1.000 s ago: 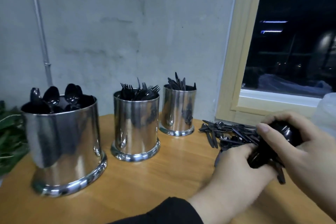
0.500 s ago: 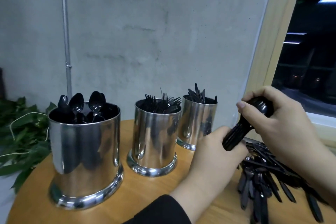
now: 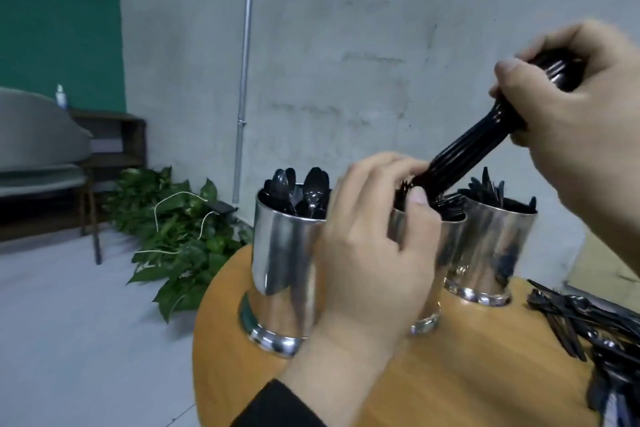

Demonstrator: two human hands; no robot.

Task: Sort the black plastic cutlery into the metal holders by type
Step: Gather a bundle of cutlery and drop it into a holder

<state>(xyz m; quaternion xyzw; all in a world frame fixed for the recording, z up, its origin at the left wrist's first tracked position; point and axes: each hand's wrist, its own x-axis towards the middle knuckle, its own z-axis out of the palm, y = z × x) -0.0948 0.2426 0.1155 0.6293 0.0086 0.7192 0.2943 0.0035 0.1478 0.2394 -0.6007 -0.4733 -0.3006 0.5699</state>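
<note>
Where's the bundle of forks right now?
Head view, right of centre: the bundle of forks slants over the middle holder, lower end at its mouth, gripped by the left hand below and the right hand above.

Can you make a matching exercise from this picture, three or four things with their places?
Things:
1. bundle of forks
2. spoons
3. loose cutlery pile
4. plant

Places:
A. on the floor by the wall
B. in the leftmost metal holder
C. held by the left hand and the right hand
D. on the table, far right

Pairs: 1-C, 2-B, 3-D, 4-A
</note>
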